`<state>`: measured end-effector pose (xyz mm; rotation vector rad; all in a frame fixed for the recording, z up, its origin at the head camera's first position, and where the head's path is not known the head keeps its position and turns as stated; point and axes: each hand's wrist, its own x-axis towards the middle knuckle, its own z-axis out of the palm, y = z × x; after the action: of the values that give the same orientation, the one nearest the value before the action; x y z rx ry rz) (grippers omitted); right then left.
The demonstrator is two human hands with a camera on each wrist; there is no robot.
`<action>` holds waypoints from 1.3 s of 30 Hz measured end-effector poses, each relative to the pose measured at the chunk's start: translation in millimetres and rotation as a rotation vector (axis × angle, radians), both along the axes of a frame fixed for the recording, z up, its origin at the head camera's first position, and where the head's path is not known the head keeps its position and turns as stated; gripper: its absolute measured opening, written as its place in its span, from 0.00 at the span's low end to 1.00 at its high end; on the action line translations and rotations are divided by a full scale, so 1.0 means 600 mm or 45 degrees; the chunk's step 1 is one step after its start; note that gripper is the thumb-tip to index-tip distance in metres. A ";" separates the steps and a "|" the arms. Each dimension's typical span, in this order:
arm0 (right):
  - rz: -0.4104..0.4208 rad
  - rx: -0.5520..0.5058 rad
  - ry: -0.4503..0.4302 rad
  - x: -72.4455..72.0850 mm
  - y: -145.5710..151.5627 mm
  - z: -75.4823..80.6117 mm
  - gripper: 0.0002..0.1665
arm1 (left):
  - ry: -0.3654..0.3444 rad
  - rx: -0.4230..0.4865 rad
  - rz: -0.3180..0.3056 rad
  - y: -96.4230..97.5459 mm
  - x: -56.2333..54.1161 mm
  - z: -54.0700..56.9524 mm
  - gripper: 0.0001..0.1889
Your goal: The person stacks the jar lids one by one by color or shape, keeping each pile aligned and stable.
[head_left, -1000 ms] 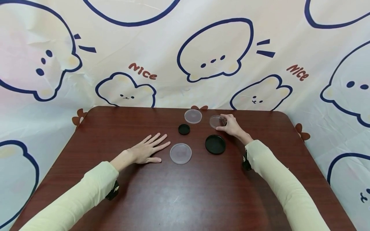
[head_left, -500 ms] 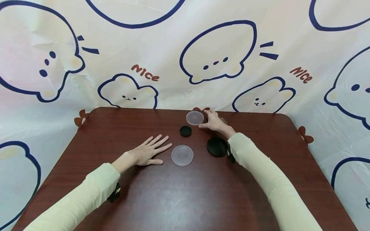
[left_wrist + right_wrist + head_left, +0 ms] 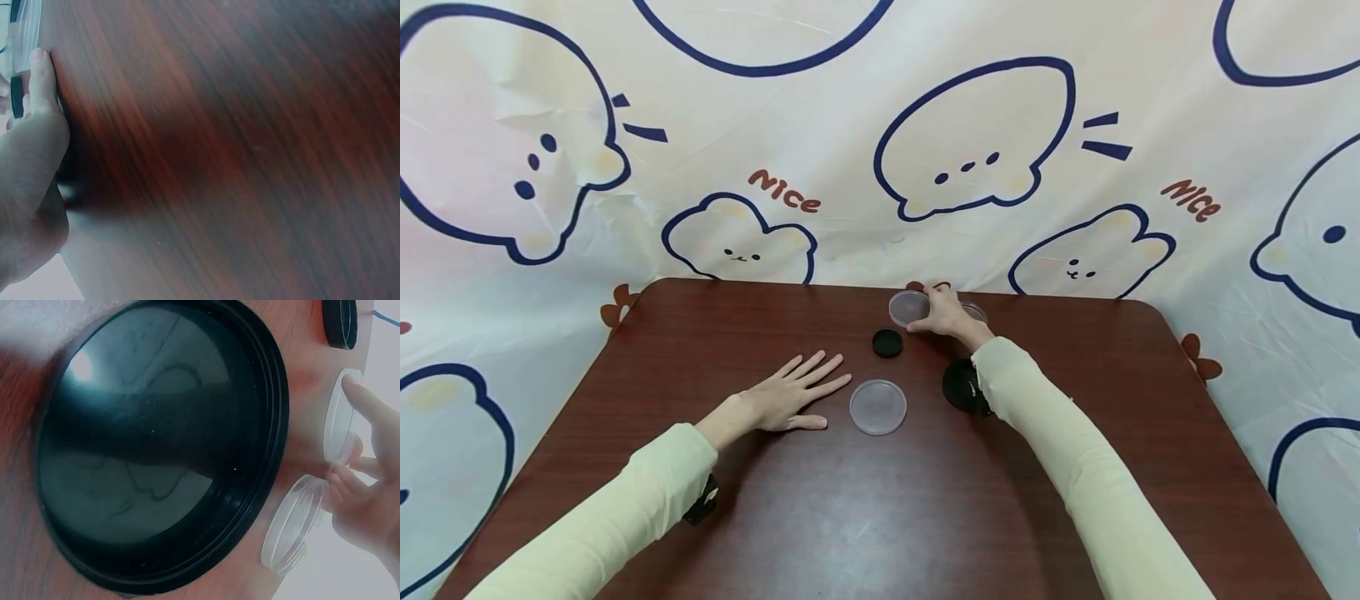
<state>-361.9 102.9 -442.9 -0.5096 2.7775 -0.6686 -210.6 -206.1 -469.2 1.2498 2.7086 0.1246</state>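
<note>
At the table's back, my right hand (image 3: 946,318) holds a shallow clear round plastic dish (image 3: 906,309) by its side. In the right wrist view, the thumb (image 3: 369,403) is on that dish's near edge, with fingers behind it. Beside this hand sits a second clear dish (image 3: 294,525), partly hidden in the head view. Under the right wrist lies a large black round dish (image 3: 958,386), filling much of the right wrist view. My left hand (image 3: 782,400) rests flat on the table with fingers spread, left of a clear dish (image 3: 878,407) and apart from it.
A small black round dish (image 3: 887,343) stands between the clear ones, near the right hand's thumb. The brown wooden table (image 3: 737,333) ends at a patterned cloth (image 3: 842,250) just behind the back dishes.
My right hand has left the right-hand clear dish and moved left to the back one, which it now holds. The left hand stays put. The head view has shifted slightly.
</note>
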 end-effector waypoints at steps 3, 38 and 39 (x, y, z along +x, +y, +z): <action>0.009 0.017 0.026 0.002 0.004 -0.001 0.50 | 0.004 -0.007 -0.008 0.005 0.002 0.004 0.38; 0.198 -0.566 0.080 0.149 0.059 0.011 0.45 | -0.021 0.094 -0.021 0.002 0.000 0.006 0.37; 0.207 -0.563 0.085 0.156 0.059 0.012 0.45 | -0.020 0.101 -0.026 0.002 0.000 0.004 0.37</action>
<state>-268.4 138.4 -435.8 -0.8447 2.6056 -1.2523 -210.9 -204.9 -466.6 1.2915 2.7017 0.2410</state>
